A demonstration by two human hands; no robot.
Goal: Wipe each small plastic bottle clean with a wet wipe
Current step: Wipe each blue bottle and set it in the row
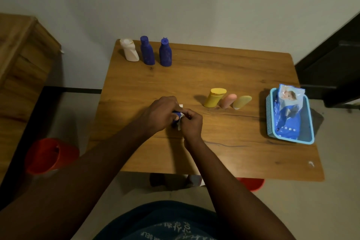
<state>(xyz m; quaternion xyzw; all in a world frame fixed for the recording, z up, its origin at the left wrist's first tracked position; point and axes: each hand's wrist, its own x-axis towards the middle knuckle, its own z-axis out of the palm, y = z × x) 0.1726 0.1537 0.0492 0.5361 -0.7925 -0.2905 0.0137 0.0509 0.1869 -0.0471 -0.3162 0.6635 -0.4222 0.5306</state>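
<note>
Mid-task, I judge | my left grip [161, 113] curled round small blue plastic bottle [176, 121] | right grip [191, 122] pinching white wet wipe [179, 127] against it | other bottles [165, 53] upper left and centre right: wiped or not, cannot tell

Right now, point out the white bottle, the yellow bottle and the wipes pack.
white bottle [130, 51]: head view, on its body.
yellow bottle [212, 99]: head view, on its side wall.
wipes pack [289, 111]: head view, on the wrapper's front.

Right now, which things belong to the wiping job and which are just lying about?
Job: small blue plastic bottle in left hand; white wet wipe in right hand; white plastic bottle; two blue bottles; yellow bottle; pink bottle; olive bottle; blue wipe pack; turquoise plastic basket.
Lying about: red plastic bucket; brown wooden cabinet.
</note>
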